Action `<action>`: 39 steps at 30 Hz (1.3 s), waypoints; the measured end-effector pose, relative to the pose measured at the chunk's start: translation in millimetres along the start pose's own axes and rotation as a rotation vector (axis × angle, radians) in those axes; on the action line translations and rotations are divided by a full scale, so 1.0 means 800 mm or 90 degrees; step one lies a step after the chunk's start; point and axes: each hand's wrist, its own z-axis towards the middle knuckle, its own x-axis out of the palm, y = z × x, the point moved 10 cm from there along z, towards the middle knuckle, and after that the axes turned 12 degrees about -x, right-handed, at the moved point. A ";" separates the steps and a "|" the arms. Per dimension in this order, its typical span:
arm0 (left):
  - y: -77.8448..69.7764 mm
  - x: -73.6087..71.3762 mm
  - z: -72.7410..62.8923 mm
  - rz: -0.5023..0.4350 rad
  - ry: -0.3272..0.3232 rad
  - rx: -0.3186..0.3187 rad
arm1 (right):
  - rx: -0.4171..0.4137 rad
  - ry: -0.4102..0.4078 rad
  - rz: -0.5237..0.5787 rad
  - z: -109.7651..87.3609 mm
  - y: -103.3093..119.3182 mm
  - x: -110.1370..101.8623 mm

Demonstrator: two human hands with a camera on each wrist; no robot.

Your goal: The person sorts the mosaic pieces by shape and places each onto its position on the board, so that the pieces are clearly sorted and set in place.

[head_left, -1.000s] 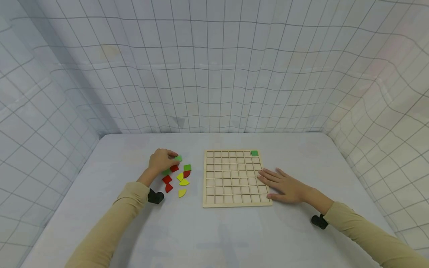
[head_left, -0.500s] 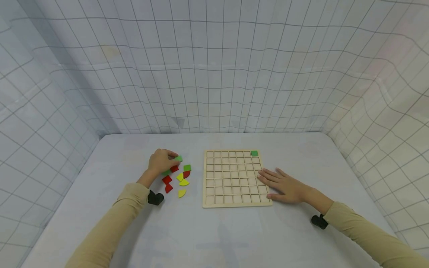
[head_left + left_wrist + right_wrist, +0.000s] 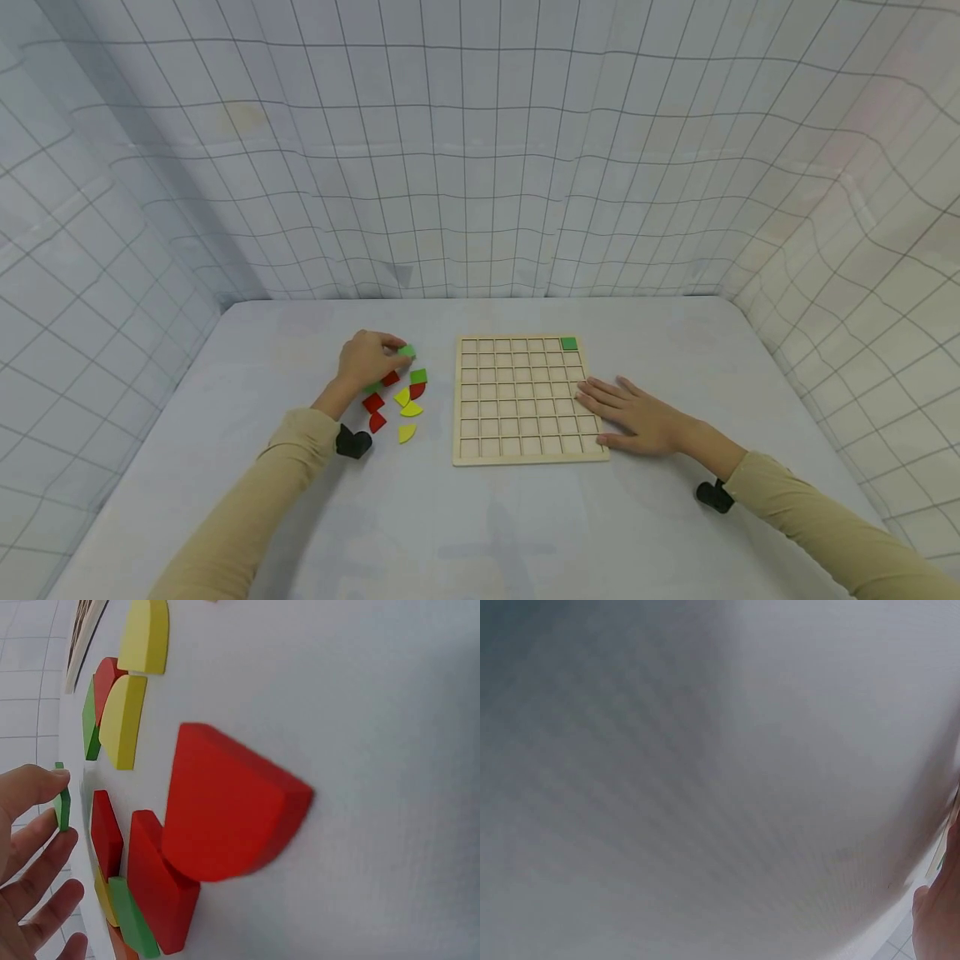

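Note:
My left hand (image 3: 366, 358) pinches a green square tile (image 3: 407, 352) between thumb and fingertips at the far side of a scatter of coloured pieces. In the left wrist view the green tile (image 3: 63, 801) is seen nearly edge-on, raised above the table. Under and beside that hand lie red square tiles (image 3: 373, 402), a red quarter-round piece (image 3: 232, 806), yellow quarter-round pieces (image 3: 411, 409) and another green square (image 3: 418, 377). My right hand (image 3: 637, 417) rests flat, its fingers spread over the right edge of a wooden grid board (image 3: 517, 400). One green tile (image 3: 569, 343) sits in the board's far right cell.
The white-covered table (image 3: 480, 533) ends at a back edge against a hanging grid-patterned cloth (image 3: 480, 167). Similar cloth hangs on both sides. Black wrist cameras (image 3: 354, 442) stick out from both sleeves. A strip of table separates the loose pieces from the board.
My left hand stays still at first, then shifts slightly right with the green tile pinched in it. The right hand and the board stay in place.

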 end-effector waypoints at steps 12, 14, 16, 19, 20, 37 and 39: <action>-0.028 0.006 0.001 -0.008 0.005 0.035 | -0.007 -0.008 0.012 -0.001 0.000 0.000; -0.032 0.008 0.001 -0.008 0.007 0.036 | -0.009 -0.008 0.012 -0.001 0.000 -0.001; -0.037 0.010 0.001 -0.002 0.006 0.042 | -0.008 -0.008 0.012 -0.001 0.000 -0.001; -0.046 0.010 -0.001 -0.002 0.006 0.051 | -0.006 -0.005 0.012 -0.001 0.000 -0.001; -0.049 0.010 -0.001 -0.001 0.006 0.054 | -0.005 -0.004 0.012 -0.001 0.000 -0.001; -0.085 0.029 0.007 -0.001 0.020 0.081 | -0.005 -0.001 0.008 -0.001 0.000 -0.002; -0.088 0.033 0.008 -0.005 0.021 0.083 | -0.006 -0.002 0.009 0.000 0.001 -0.003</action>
